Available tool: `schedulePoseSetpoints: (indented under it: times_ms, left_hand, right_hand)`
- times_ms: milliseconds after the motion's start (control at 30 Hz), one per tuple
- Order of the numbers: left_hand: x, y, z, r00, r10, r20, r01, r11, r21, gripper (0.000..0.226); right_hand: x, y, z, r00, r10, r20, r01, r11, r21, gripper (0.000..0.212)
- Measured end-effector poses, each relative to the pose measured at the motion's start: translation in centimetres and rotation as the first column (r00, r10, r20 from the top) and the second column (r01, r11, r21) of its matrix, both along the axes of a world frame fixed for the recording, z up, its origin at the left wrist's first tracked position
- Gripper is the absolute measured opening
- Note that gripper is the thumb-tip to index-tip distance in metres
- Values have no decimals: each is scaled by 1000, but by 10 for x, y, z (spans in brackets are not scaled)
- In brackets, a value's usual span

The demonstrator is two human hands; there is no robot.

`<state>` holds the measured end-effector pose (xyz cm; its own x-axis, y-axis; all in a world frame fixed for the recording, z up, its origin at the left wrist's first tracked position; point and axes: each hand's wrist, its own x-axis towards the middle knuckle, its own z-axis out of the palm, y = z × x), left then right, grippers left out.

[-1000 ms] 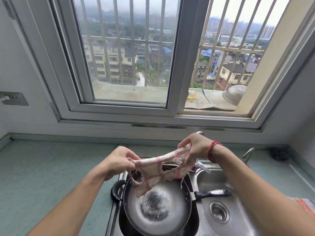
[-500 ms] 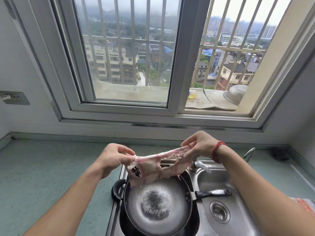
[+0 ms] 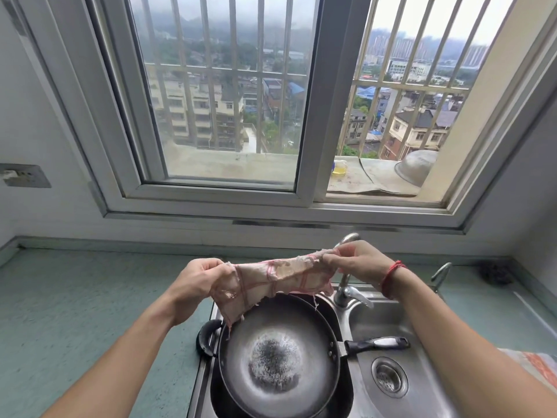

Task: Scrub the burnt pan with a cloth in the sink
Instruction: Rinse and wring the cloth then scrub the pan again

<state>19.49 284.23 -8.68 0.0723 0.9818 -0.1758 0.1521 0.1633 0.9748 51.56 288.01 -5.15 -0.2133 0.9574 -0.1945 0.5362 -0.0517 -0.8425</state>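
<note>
A grey metal pan (image 3: 235,357) with a black burnt patch in its middle rests in the left basin of the steel sink (image 3: 376,321), its black handle (image 3: 376,343) pointing right over the divider. Above the pan's far rim I hold a worn white cloth (image 3: 271,282) with pink checks, stretched between both hands. My left hand (image 3: 196,285) pinches its left end, and my right hand (image 3: 358,263), with a red string at the wrist, pinches its right end. The cloth hangs clear of the pan.
A chrome tap (image 3: 346,285) stands behind the sink, partly hidden by my right hand. The right basin has a round drain (image 3: 388,377). Green countertop (image 3: 75,312) runs on both sides. A dark scrubber (image 3: 495,273) lies at the back right. A barred window (image 3: 229,95) is ahead.
Both hands have lifted the cloth higher and pulled it flatter between them, so more of the pan shows below. The pan has not moved.
</note>
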Motion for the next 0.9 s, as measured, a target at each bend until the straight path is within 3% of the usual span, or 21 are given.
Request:
schedulePoseSetpoints:
  times_ms: [67, 133, 233, 533, 733, 900]
  left_hand:
    - [4, 0, 2, 991, 52, 127, -47, 998, -45, 28]
    - [8, 0, 4, 989, 76, 129, -69, 996, -57, 33]
    - [11, -3, 10, 994, 74, 77, -69, 995, -70, 41]
    - [26, -12, 31, 997, 74, 0, -74, 993, -89, 28]
    - [47, -17, 40, 1000, 4, -8, -4, 996, -91, 30]
    - [60, -19, 46, 985, 13, 174, 16, 987, -162, 47]
  right_hand:
    - [-7, -4, -4, 987, -60, -147, 54, 997, -49, 33]
    - [-15, -5, -8, 975, -108, -196, 99, 994, -56, 47]
    - [-26, -7, -10, 975, -142, -169, 128, 987, -94, 27]
    - [-71, -27, -10, 997, -35, -63, 33, 999, -38, 14]
    - [-97, -39, 1, 985, 40, -170, -53, 996, -72, 12]
    - [-104, -43, 2, 972, 20, -234, -49, 992, -118, 20]
